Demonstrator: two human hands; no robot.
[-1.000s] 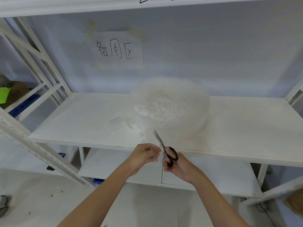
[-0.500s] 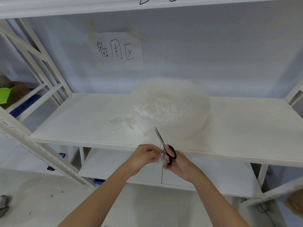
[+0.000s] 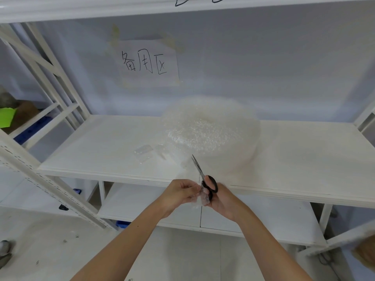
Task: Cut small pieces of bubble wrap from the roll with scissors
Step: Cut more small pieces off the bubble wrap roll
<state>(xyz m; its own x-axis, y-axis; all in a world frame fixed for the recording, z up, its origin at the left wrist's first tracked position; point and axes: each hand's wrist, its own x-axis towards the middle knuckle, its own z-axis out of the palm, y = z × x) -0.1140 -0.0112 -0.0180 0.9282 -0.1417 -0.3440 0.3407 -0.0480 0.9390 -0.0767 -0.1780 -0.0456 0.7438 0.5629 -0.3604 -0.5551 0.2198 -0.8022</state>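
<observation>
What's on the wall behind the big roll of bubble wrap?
Behind the bubble wrap roll is a pale wall, with a taped paper sign higher up bearing handwritten characters. The roll hides the wall's bottom strip and the shelf directly behind it.

White shelf (image 3: 294, 159) – bubble wrap roll (image 3: 211, 130) on it, small clear cut pieces (image 3: 143, 153) beside the roll

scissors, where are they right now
In the head view, the scissors sit low at centre in the right hand, blades pointing up toward the bubble wrap roll on the shelf.
</observation>
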